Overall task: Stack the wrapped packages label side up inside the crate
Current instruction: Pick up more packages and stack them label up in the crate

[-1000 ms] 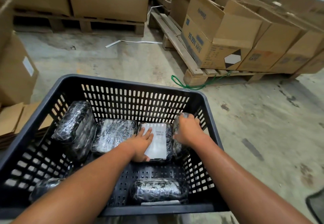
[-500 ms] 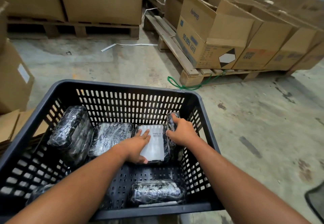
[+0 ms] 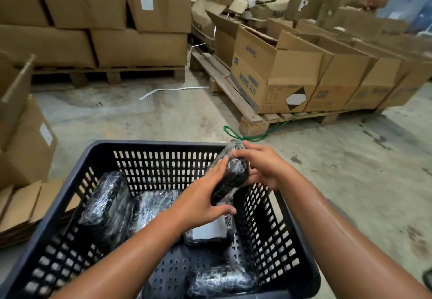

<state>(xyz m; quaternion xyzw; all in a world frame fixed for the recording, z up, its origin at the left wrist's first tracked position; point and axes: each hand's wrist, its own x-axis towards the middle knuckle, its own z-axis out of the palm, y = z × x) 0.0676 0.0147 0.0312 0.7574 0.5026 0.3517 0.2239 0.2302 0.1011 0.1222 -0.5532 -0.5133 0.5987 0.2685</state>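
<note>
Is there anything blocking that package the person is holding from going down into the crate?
Nothing visible blocks it. Both hands, left and right, hold the wrapped package above the crate's open top. Right under it lies a package with a white label facing up, which it could probably be stacked on.
</note>
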